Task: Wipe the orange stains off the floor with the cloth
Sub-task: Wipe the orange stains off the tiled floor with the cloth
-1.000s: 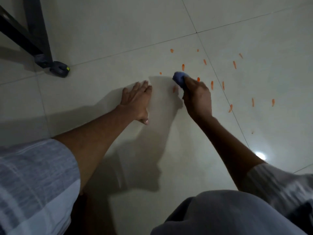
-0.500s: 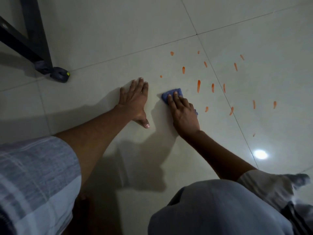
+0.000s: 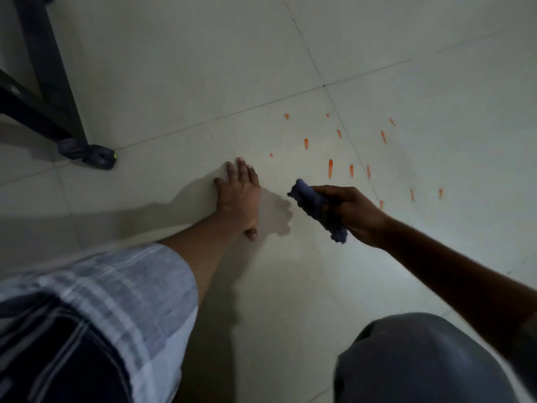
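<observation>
Half a second ago the right hand [image 3: 353, 212] pressed the cloth flat on the tile; now it has lifted clear of the floor and turned over, its fingers curled tight round the bunched-up dark blue cloth [image 3: 316, 209], whose ends poke out above and below the fist. Next to it, the left hand [image 3: 239, 196] has stayed where it was, planted palm-down on the pale glossy tiled floor [image 3: 174, 82] with fingers straight and spread, thumb pointing back toward the person, holding nothing. Just beyond the raised cloth lie the small orange streaks and dots of stain [image 3: 330, 168], scattered across the grout line that runs diagonally between 2 tiles; the nearest long streak sits just past the cloth's upper end, and others trail off to the right, well apart from either hand. One stain shows right beside the right wrist. A grey checked short sleeve [image 3: 110, 283] covers the left upper arm at lower left, and a grey-clad knee [image 3: 421, 362] fills the lower right corner. At upper left stands a black metal frame leg with a dark foot [image 3: 96, 155] resting on the floor, well apart from both hands.
</observation>
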